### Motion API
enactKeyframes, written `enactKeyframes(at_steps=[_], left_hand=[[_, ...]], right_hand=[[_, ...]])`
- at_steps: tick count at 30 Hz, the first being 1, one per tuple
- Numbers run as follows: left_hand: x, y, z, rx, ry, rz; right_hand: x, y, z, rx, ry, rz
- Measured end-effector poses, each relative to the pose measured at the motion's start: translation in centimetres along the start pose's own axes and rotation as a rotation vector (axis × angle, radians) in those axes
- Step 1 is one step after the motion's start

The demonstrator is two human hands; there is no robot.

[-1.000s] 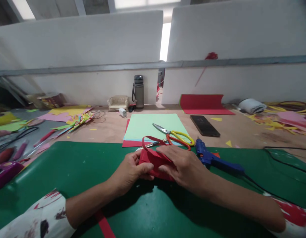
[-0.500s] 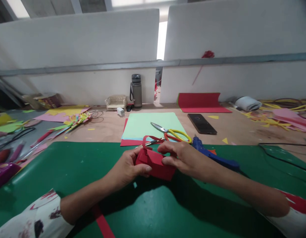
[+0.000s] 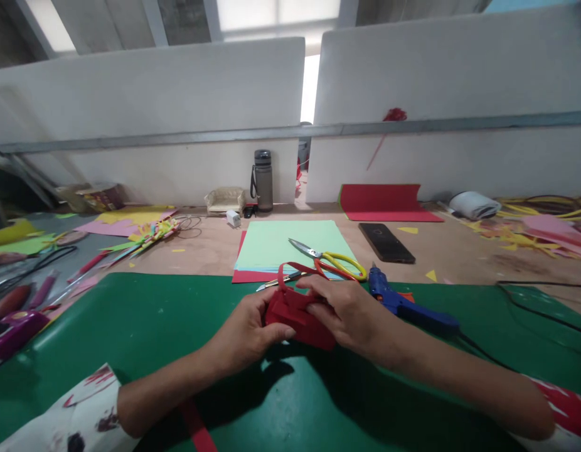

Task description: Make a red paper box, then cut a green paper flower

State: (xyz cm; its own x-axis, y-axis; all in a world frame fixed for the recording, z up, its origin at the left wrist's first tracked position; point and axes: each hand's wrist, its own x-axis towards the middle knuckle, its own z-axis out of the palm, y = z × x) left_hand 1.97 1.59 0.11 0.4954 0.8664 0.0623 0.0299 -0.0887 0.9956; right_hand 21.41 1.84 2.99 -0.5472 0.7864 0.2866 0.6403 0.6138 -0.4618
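Observation:
A small red paper box (image 3: 302,321) with a looped paper strip standing up from its top is held over the green mat. My left hand (image 3: 253,323) grips its left end, thumb along the near side. On the right end, my right hand (image 3: 347,311) has thumb and index finger at the box's top edge; its other fingers are hidden behind. Just beyond the hands lie yellow-handled scissors (image 3: 342,263) and a craft knife (image 3: 281,280). A blue glue gun (image 3: 408,304) rests right of my right hand. A red paper strip (image 3: 199,427) lies below my left forearm.
Stacked coloured paper (image 3: 290,242), a phone (image 3: 387,242), a bottle (image 3: 263,182) and a miniature sofa (image 3: 225,200) stand or lie behind the green mat (image 3: 144,314). Tools and scraps crowd the left. The glue gun's cord runs right. A white partition (image 3: 154,94) closes off the back.
The view has tilted up slightly, so everything sits lower in the picture. The box has tipped a little in my hands, and my right fingers have pressed closer onto its top.

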Motion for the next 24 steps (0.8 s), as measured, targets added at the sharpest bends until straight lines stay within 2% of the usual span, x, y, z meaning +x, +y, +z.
enactKeyframes(at_steps=[2,4,6,7,8,10,12,13,18,24], left_hand=[[0.1,0.1,-0.3,0.025,0.073,0.011],[0.1,0.7,-0.6,0.112,0.24,0.002],[-0.1,1.5,-0.7,0.24,0.458,0.023],[-0.3,1.9,-0.6,0.277,0.533,0.038],[-0.5,2.3,-0.4,0.264,0.552,0.044],[-0.8,2.5,0.3,0.071,0.423,-0.039],[-0.9,2.1,1.3,-0.237,0.248,-0.191],[-0.8,1.7,1.8,-0.369,0.208,-0.255],[0.0,0.0,3.3,-0.69,0.265,-0.33],[0.8,-0.2,4.0,-0.77,0.309,-0.343]], right_hand=[[0.2,-0.1,-0.3,0.051,0.046,0.039],[0.5,-0.2,-0.5,0.086,0.099,0.089],[0.7,0.0,-0.6,0.109,0.158,0.112],[0.7,0.1,-0.6,0.119,0.182,0.109],[0.8,0.3,-0.5,0.125,0.202,0.101],[0.8,0.6,-0.1,0.121,0.231,0.086],[0.8,0.9,0.3,0.105,0.244,0.091],[0.8,1.0,0.5,0.097,0.246,0.1],[0.6,1.1,1.3,0.072,0.268,0.098],[0.4,1.0,1.6,0.055,0.308,0.083]])
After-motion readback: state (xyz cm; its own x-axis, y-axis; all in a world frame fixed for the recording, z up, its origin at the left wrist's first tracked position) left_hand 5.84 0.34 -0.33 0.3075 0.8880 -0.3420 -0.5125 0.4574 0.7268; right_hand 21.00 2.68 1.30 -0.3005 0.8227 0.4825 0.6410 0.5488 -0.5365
